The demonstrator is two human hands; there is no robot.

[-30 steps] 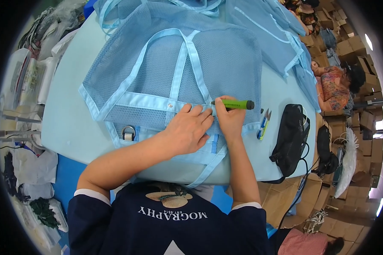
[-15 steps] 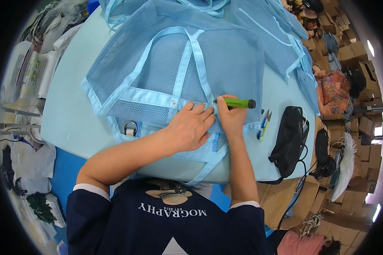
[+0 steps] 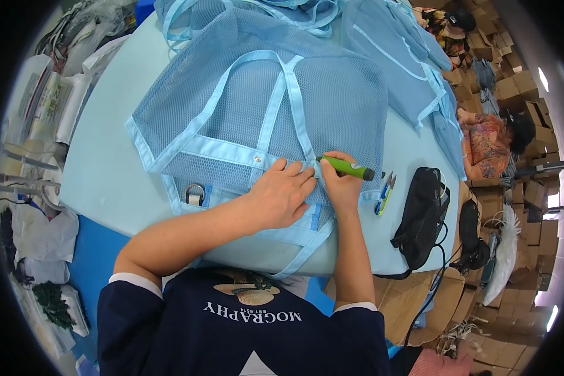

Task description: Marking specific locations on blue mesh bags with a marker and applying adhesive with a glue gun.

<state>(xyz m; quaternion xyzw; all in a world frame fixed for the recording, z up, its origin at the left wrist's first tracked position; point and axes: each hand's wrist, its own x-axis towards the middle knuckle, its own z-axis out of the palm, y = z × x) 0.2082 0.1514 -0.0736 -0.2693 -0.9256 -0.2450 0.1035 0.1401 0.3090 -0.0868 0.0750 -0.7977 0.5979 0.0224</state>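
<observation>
A light blue mesh bag (image 3: 338,88) with paler blue straps and trim lies spread in front of me. My left hand (image 3: 283,193) rests flat on its lower band, fingers stretched out. In my right hand (image 3: 342,193) is a green marker pen (image 3: 349,168), its tip end down by the band just beyond my left fingertips and its dark rear end pointing right. A small metal snap (image 3: 257,159) shows on the band, and a metal ring (image 3: 194,193) on a short tab sits nearer me at the left. The spot under the pen tip is partly hidden by my fingers.
On the pale table (image 3: 100,150), blue-handled thread snips (image 3: 383,197) lie right of my right hand, beside a black pouch (image 3: 421,216) with a cord. More blue mesh pieces (image 3: 395,56) lie at the far side. Another person (image 3: 486,147) sits at the right, near cardboard boxes (image 3: 539,229).
The marker has tilted, its rear end swinging down toward me. My right hand has turned slightly with it. My left hand stays on the band.
</observation>
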